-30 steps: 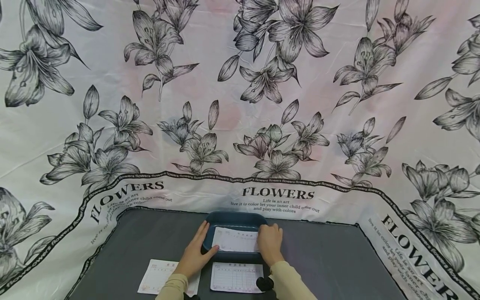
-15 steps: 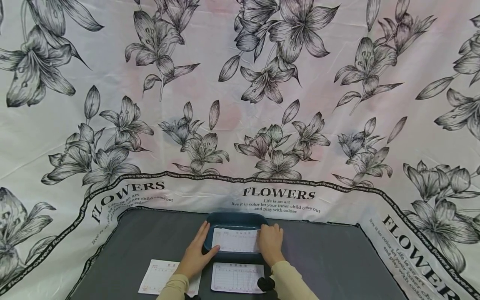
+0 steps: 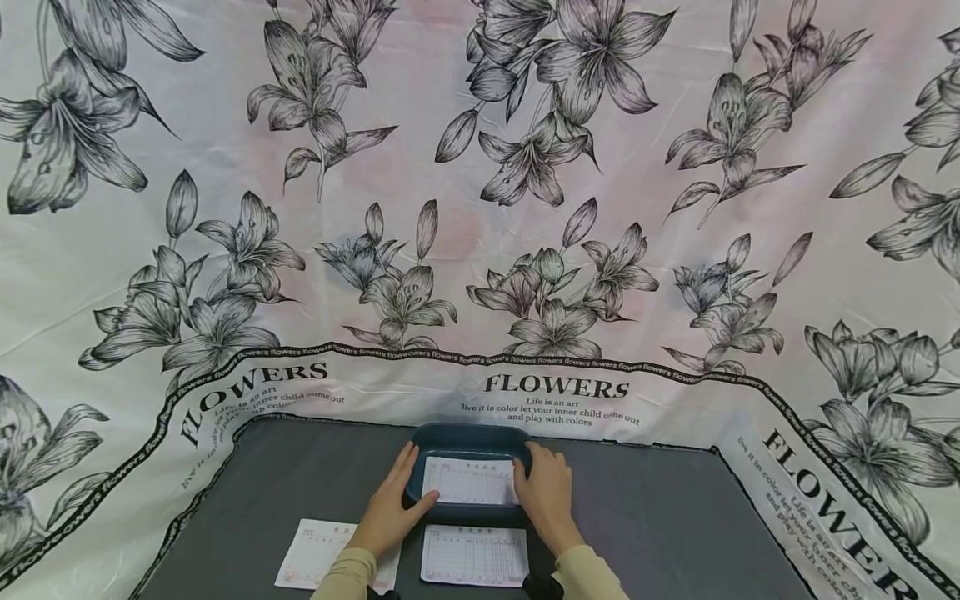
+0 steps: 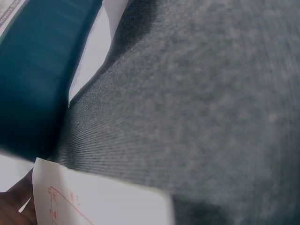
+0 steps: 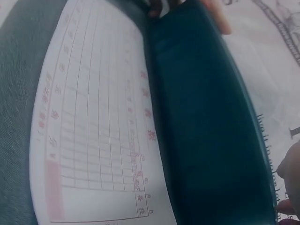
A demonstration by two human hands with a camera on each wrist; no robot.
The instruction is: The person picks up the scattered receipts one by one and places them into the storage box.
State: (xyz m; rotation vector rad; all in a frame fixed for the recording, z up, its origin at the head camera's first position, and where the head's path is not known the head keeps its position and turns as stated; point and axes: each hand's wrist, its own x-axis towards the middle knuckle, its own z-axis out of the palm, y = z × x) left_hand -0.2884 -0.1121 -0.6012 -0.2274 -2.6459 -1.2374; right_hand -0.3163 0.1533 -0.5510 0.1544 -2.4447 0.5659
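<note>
A rectangular teal tray [image 3: 474,432] stands in the middle of the dark table, with a printed paper form [image 3: 471,482] lying in it. My left hand [image 3: 392,504] grips the tray's left end, fingers along the outer wall and thumb at the front rim. At the opposite end my right hand [image 3: 546,496] holds the tray, its thumb inside over the form's right edge and its fingers outside the far right corner. The right wrist view shows the form's ruled columns and red print against the tray's inner wall [image 5: 206,108].
Close in front of the tray lies a second form [image 3: 474,556]. Another form [image 3: 306,554] lies to its left, partly covered by my left wrist. A white flower-printed cloth [image 3: 405,387] rises behind the tray and borders the dark grey table surface [image 3: 660,517].
My right hand has uncurled from the form's right edge, and its fingers have spread to the tray's outer right side. The form now lies flatter in the tray. My left hand stays put.
</note>
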